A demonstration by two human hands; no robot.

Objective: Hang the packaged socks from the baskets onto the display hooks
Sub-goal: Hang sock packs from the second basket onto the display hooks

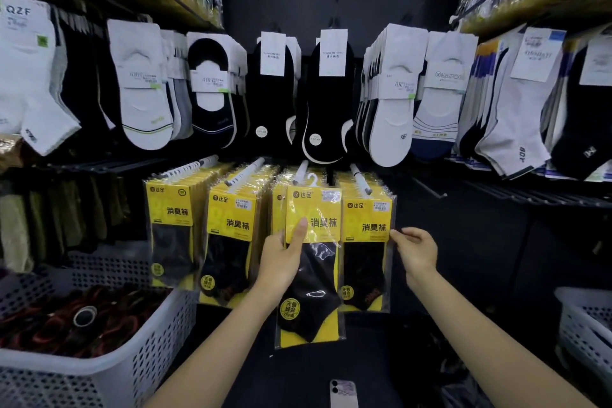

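Left hand (281,257) is gripping the yellow sock pack (311,262) by its side, hanger right at the third display hook (302,171). Right hand (415,247) pinches the neighbouring pack (366,252). Looks light, floppy, slick plastic; I'd hold the stiff card top.

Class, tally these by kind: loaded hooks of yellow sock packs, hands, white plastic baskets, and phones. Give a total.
Loaded hooks of yellow sock packs: 4
Hands, left hand and right hand: 2
White plastic baskets: 2
Phones: 1
Total: 9

Sock shop: pkgd socks (228,235) on display hooks (243,172), stock basket (139,351).
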